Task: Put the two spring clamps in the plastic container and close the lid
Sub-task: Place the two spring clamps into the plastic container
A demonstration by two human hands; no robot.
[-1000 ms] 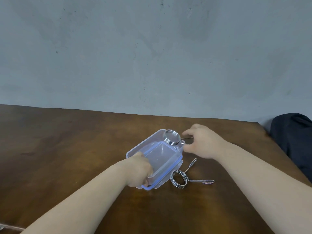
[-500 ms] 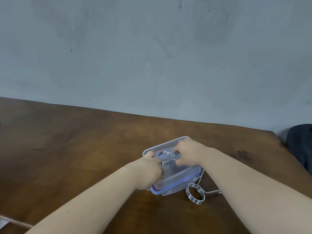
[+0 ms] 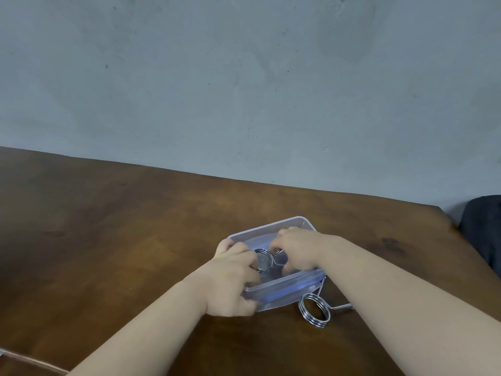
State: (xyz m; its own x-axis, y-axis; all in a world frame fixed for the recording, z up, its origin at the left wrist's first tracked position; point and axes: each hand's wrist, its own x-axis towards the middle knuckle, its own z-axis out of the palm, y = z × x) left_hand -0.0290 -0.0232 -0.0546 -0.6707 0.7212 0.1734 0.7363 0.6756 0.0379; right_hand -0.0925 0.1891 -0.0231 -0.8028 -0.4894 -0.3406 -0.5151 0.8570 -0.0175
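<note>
While one spring clamp (image 3: 314, 310) lies on the table (image 3: 108, 240) just beside the container (image 3: 284, 290), the left hand (image 3: 233, 278) grips its near wall and the right hand (image 3: 295, 248) pinches the second clamp (image 3: 264, 260) inside.

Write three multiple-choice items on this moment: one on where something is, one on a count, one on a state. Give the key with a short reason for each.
1. Where does the second spring clamp lie?
A. on the table, beside the container's near right corner
B. inside the container
C. in the left hand

2. How many spring clamps are in view?
A. one
B. two
C. three

3. What is the state of the plastic container?
A. open on top, both hands at it
B. sealed, hands away
C. tipped on its side

Key: 1 A, its coil rests on the wood outside the container wall. 2 B, one clamp sits within the container between the left hand and right hand, one outside. 3 A, the right hand's fingers reach inside it.
</note>
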